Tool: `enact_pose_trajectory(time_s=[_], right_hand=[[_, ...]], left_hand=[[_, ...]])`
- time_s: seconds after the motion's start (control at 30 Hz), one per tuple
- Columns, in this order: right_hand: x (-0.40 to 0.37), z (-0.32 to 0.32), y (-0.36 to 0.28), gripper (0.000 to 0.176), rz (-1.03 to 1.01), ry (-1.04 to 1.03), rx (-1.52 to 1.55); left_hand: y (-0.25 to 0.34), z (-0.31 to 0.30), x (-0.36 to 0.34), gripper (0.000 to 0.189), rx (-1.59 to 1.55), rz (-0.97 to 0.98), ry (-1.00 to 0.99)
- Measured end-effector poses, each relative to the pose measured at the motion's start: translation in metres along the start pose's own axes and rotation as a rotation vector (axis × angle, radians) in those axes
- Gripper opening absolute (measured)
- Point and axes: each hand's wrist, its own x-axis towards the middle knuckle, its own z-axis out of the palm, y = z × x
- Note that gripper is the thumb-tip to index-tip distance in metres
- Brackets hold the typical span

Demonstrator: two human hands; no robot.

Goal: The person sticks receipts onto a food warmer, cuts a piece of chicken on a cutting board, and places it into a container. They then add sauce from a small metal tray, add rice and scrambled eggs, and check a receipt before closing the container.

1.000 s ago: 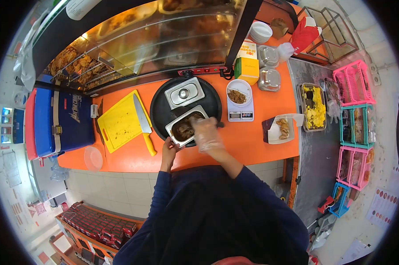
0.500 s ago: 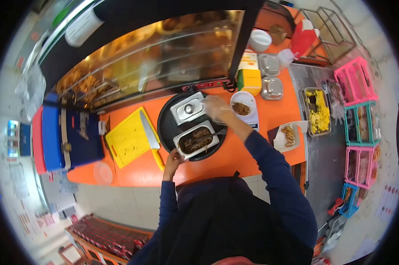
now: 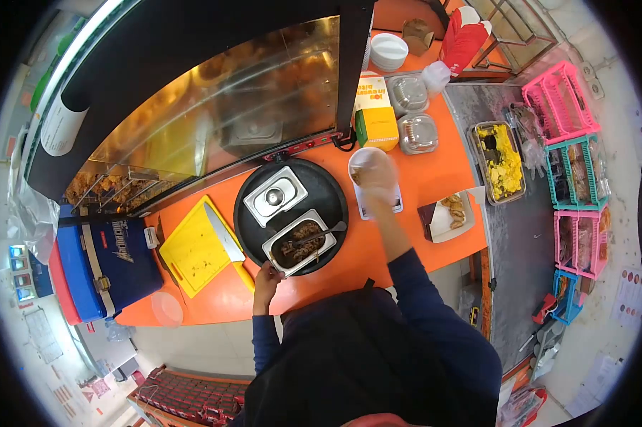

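My left hand [image 3: 267, 282] pinches the near left corner of a metal food pan [image 3: 272, 250], which holds dark shredded meat [image 3: 303, 243]. A dark-handled spoon [image 3: 321, 235] rests in the meat, its handle over the right rim. The pan stands on a round black tray [image 3: 253, 231], beside a second metal pan with a knobbed lid [image 3: 274, 197]. My right hand [image 3: 379, 178], in a clear plastic glove, is smeared by motion over a white bowl [image 3: 356, 158]. That bowl sits on a kitchen scale [image 3: 398, 201]; my hand hides most of it.
Left of the tray, a knife [image 3: 223, 231] lies on a yellow cutting board [image 3: 193, 256]. A glass display case [image 3: 264, 92] stands behind. To the right are a yellow box [image 3: 376, 128], clear containers [image 3: 418, 134], a paper food box [image 3: 450, 224] and an egg tray [image 3: 506, 167].
My right hand has moved from beside the lidded pan to over the bowl on the scale. My left hand stays at the pan's corner. The whole view has shifted.
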Motion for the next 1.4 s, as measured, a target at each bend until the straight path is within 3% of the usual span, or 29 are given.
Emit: enact_pose_trajectory(time_s=[0.03,0.07,0.17,0.23,0.27,0.4,0.43,0.5,0.53,0.6,0.73,0.83,0.9,0.93,1.0,1.07,1.13,1.17,1.3,1.37,1.4], right_hand=[[0.005,-0.004,0.028,0.021,0.104,0.076,0.006],[0.021,-0.007,0.050,0.022,0.226,-0.067,-0.074],[0.021,-0.006,0.080,0.024,0.170,-0.188,0.099],[0.022,0.032,0.118,0.024,0.157,-0.104,0.029],[0.022,0.034,0.115,0.025,0.147,-0.019,-0.041],[0.003,0.008,0.079,0.023,0.257,-0.028,-0.008],[-0.014,-0.012,0.044,0.021,0.194,-0.030,0.329],[-0.033,-0.060,-0.024,0.017,-0.186,-0.298,0.343],[-0.042,-0.075,-0.049,0.015,-0.500,-0.545,0.006],[-0.076,-0.039,-0.061,0.016,-0.924,-0.590,-0.080],[-0.114,-0.005,-0.070,0.015,-1.020,-0.507,-0.277],[-0.117,-0.005,-0.076,0.012,-1.012,-0.587,-0.348],[-0.112,-0.013,-0.066,0.013,-0.787,-0.784,-0.116],[-0.109,-0.018,-0.062,0.013,-0.795,-0.779,-0.121],[-0.104,-0.031,-0.048,0.026,-0.561,-0.851,0.125],[-0.097,-0.036,-0.022,0.026,-0.566,-0.784,0.217],[-0.083,-0.049,-0.002,0.025,-0.245,-1.017,0.561],[-0.076,-0.074,-0.002,0.026,-0.070,-1.021,0.624],[-0.055,-0.101,0.047,0.024,0.041,-0.833,0.656],[-0.049,-0.090,0.073,0.022,0.124,-0.580,0.618],[-0.046,-0.087,0.078,0.022,0.121,-0.578,0.616]], left_hand=[[0.000,-0.001,0.000,0.020,-0.006,0.004,-0.006],[0.003,-0.001,-0.001,0.020,-0.003,-0.004,-0.002],[0.013,-0.001,-0.001,0.022,0.028,-0.036,-0.006],[0.014,-0.001,0.000,0.023,0.052,-0.027,-0.004],[0.013,-0.002,-0.001,0.024,0.076,-0.019,-0.005],[0.012,0.000,-0.003,0.026,0.119,-0.011,0.036],[0.018,0.001,-0.005,0.026,0.070,-0.022,0.025],[0.020,0.005,-0.007,0.028,-0.100,-0.051,0.015],[0.016,0.007,-0.006,0.031,-0.132,-0.015,0.038],[0.014,0.010,-0.007,0.034,-0.162,0.007,0.080],[0.015,0.014,-0.010,0.035,-0.243,0.025,0.078],[0.014,0.019,-0.015,0.036,-0.253,0.077,0.108],[0.006,0.019,-0.016,0.036,-0.264,0.090,0.112],[0.003,0.020,-0.015,0.035,-0.268,0.097,0.106],[0.007,0.020,-0.017,0.034,-0.271,0.099,0.098],[0.013,0.020,-0.017,0.033,-0.338,0.096,0.081],[0.011,0.018,-0.015,0.032,-0.331,0.066,0.083],[0.009,0.017,-0.013,0.032,-0.342,0.078,0.065],[0.011,0.017,-0.013,0.030,-0.341,0.095,0.049],[0.016,0.017,-0.015,0.030,-0.366,0.079,0.048],[0.016,0.017,-0.015,0.030,-0.358,0.080,0.044]])
